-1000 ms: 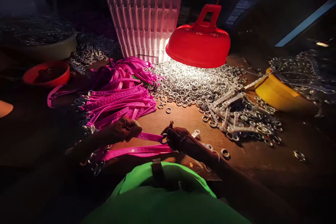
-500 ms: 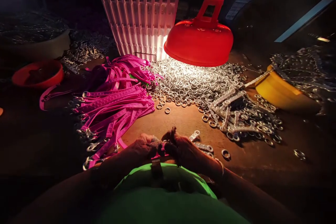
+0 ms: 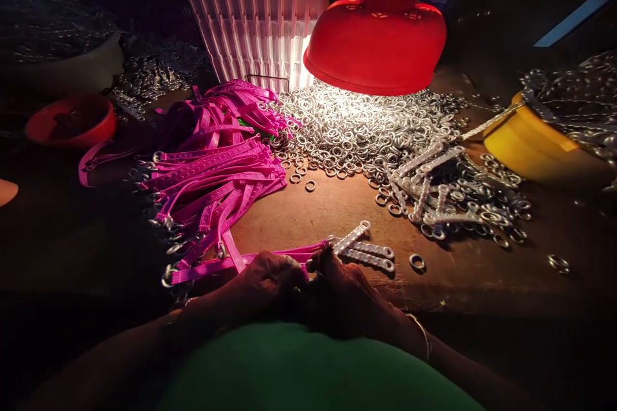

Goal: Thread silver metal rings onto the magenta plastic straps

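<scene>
a dim workroom, lit by a red lamp [image 3: 376, 45] hung low over a wooden table [image 3: 332, 205]; a pale ribbed panel [image 3: 260, 6] stands behind. at the near edge, a person in green works with both hands close together, a pink strap [image 3: 304, 274] showing between them. the left hand [image 3: 267, 276] has its fingers drawn in and appears to grip the strap; the right hand [image 3: 349, 286] is curled narrow just beside it, its fingertips too dark to tell what they hold.

the work looks well under way but far from over. to the left lies a thick stack of pink straps [image 3: 216, 173], many with metal fittings at their left ends; whether their other ends are finished cannot be told. the strap in hand seems to be midway through its handling.

plenty remains: loose rings [image 3: 357, 128] heap under the lamp, and silver strips [image 3: 446, 217] lie among more rings to the right, near a yellow tub [image 3: 525, 148]. three short strips [image 3: 349, 239] wait just beyond the right hand, a lone ring [image 3: 411, 260] near them.
</scene>
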A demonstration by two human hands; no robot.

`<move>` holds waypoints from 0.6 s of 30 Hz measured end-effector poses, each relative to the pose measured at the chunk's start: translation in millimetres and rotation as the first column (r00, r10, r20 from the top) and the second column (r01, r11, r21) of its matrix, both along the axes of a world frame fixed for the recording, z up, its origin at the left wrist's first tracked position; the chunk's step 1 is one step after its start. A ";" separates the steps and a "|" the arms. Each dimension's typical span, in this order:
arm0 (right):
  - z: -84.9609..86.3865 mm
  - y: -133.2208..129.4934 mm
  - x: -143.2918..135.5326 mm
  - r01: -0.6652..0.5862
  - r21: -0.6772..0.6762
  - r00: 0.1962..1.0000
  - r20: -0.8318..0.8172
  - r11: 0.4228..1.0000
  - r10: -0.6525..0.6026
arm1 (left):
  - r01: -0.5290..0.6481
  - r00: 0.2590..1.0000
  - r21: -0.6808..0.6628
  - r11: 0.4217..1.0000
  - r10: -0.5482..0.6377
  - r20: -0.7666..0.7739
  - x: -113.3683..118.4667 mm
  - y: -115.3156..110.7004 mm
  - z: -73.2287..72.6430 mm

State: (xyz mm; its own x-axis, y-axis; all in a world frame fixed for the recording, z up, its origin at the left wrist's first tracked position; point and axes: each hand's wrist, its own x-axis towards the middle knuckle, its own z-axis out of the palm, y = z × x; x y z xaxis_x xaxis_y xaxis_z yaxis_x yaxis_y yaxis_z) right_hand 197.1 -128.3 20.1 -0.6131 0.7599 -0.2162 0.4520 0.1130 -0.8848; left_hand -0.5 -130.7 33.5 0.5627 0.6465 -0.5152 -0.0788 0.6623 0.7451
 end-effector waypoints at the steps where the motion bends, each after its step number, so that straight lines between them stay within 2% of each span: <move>1: -2.6 -2.4 -0.5 0.028 -0.048 0.999 -0.026 0.998 -0.029 | -0.015 1.000 -0.005 1.000 0.015 -0.014 1.4 -3.1 3.9; 3: -5.7 -4.7 -2.2 0.051 -0.135 0.996 -0.065 0.990 -0.060 | -0.038 0.999 0.011 0.999 0.039 -0.032 3.5 -7.4 8.5; 5: -4.6 -3.5 -4.1 0.014 -0.175 0.995 -0.092 0.984 -0.031 | -0.046 0.999 0.008 0.999 0.046 -0.010 4.2 -9.1 6.9; 9: 5.6 6.0 -7.3 -0.114 -0.125 0.990 -0.095 0.986 0.103 | -0.009 0.996 -0.065 0.998 0.014 0.086 1.6 -4.7 -7.2; 13: 9.0 16.2 -12.0 -0.224 -0.075 0.973 0.042 0.972 0.227 | 0.057 0.998 -0.060 0.997 -0.056 0.008 -0.9 4.2 -16.1; 18: 2.1 25.9 -15.5 -0.346 -0.015 0.915 0.215 0.938 0.341 | 0.019 0.999 -0.085 0.996 -0.016 0.044 0.0 7.1 -28.7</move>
